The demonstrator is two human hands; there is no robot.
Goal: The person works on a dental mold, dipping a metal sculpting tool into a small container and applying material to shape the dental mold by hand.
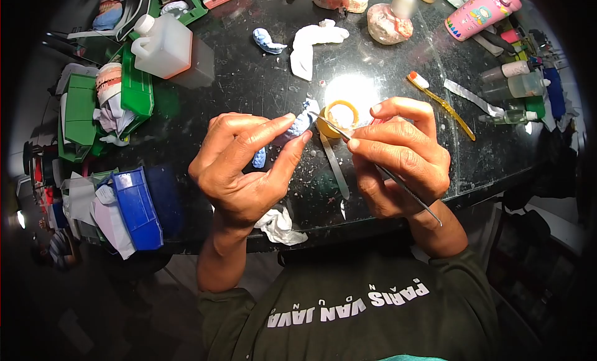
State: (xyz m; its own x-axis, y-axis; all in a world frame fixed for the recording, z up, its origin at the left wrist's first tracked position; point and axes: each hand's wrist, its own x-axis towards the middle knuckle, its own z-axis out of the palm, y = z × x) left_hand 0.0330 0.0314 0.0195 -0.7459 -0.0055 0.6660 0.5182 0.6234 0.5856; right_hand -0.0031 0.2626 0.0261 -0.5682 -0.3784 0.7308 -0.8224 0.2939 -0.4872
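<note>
Shirt (348,299) at six o'clock; left grip (242,165) at nine, pinching blue mould (302,123); right grip (401,159) at three, holding pick (336,129) near its tip, we judge for control.

Left hand (239,159): left of centre, back toward the camera, thumb (290,157) and forefinger (264,133) close together in a pinch pointing right.
Right hand (407,156): right of centre, fingers (398,134) bent and pointing left; the thumb seems partly tucked below, hard to make out.
Left forearm (221,258): nearly vertical, lower left of centre.
Right forearm (440,230): slanting up and left, lower right.
</note>
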